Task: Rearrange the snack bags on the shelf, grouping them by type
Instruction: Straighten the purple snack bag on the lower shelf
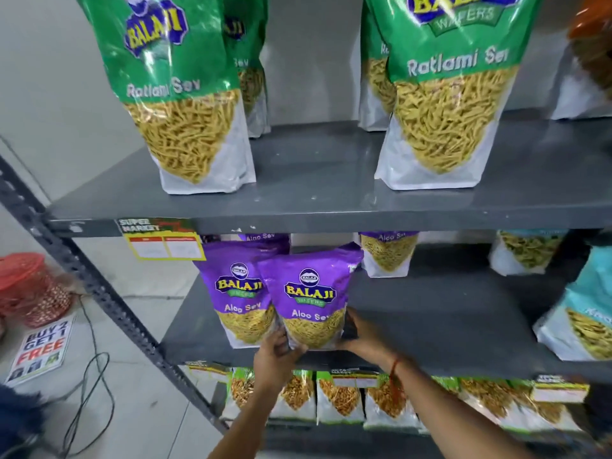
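A purple Aloo Sev bag (309,296) stands upright at the front of the grey middle shelf (447,326). My left hand (276,354) grips its lower left corner and my right hand (359,336) holds its lower right side. A second purple Aloo Sev bag (235,293) stands just left of it, touching. Two more purple bags (389,253) sit farther back. On the top shelf (314,193) stand green Ratlami Sev bags, one at the left (185,104) and one at the right (453,104), with others behind them.
Teal bags (583,309) stand at the right of the middle shelf. The bottom shelf holds a row of green-topped bags (337,399). A slotted metal upright (99,293) frames the left side. On the floor lie a cable (89,392), a sign (39,352) and red mesh baskets (29,286).
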Action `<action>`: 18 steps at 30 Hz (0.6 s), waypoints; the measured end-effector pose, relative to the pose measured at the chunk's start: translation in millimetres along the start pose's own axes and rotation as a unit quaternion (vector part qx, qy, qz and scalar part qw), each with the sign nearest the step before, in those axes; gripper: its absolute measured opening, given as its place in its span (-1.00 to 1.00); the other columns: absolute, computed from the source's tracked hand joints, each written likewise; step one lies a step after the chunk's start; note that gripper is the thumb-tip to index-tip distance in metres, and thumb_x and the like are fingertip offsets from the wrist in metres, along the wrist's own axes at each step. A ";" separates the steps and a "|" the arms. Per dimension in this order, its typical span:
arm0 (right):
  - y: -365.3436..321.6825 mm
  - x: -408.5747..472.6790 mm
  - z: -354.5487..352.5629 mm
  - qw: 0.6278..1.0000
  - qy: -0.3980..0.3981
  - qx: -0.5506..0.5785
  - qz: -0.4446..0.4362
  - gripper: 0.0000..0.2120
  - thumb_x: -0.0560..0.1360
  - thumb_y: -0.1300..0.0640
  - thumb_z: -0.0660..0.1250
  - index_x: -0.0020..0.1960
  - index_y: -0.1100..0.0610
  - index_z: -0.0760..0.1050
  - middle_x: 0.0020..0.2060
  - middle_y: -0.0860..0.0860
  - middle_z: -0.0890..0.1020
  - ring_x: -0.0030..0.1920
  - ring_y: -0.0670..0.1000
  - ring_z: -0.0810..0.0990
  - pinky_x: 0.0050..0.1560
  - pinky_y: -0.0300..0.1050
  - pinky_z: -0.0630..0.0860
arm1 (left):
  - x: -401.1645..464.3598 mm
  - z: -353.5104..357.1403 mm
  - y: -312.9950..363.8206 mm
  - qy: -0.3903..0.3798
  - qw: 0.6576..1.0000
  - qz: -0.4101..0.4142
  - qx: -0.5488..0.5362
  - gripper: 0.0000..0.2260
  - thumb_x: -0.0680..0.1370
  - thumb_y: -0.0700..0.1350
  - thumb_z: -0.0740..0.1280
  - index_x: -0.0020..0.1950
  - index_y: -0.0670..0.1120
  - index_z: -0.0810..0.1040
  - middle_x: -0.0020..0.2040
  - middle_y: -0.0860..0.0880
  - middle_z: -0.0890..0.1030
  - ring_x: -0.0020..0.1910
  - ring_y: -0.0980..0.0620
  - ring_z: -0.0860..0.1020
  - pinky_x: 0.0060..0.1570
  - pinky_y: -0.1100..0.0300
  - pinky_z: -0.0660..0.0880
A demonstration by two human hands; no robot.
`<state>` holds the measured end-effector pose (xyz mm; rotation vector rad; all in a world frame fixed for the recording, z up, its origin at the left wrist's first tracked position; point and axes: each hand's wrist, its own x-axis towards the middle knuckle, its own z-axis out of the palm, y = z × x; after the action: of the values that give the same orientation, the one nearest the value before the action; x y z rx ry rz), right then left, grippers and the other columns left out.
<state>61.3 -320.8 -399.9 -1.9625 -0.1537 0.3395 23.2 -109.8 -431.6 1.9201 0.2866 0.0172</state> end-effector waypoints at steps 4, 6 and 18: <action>7.8 3.6 -6.4 1.000 -0.007 -0.024 -0.009 -0.47 0.24 -0.05 0.53 0.17 -0.15 0.47 0.06 -0.13 0.67 0.08 -0.13 0.62 0.03 -0.22 0.56 | 3.8 5.6 -8.2 0.023 0.998 -0.019 -0.057 -0.58 0.29 -0.16 0.60 0.11 -0.10 0.64 -0.03 -0.02 0.74 -0.05 0.09 0.70 0.00 0.12 0.63; 17.7 2.4 -16.4 0.999 -0.010 -0.039 -0.011 -0.43 0.20 -0.13 0.53 0.17 -0.16 0.47 0.06 -0.14 0.68 0.06 -0.14 0.63 0.08 -0.09 0.59 | 3.2 12.3 -6.7 0.004 0.998 -0.019 -0.052 -0.62 0.29 -0.14 0.60 0.08 -0.05 0.65 -0.08 0.05 0.75 -0.05 0.10 0.70 0.05 0.07 0.62; 51.0 -47.0 -112.2 0.996 0.072 -0.032 0.050 -0.42 0.23 0.18 0.58 0.15 -0.11 0.42 0.06 -0.01 0.66 0.04 -0.04 0.63 0.06 -0.16 0.55 | -16.4 104.4 54.3 -0.072 0.992 0.051 0.095 -0.72 0.35 0.18 0.48 0.01 0.12 0.65 -0.15 0.14 0.74 -0.17 0.21 0.67 -0.13 0.05 0.64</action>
<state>48.5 -452.0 -396.8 -2.0553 0.0274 0.2593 33.2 -227.3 -417.2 2.1113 0.0949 -0.0821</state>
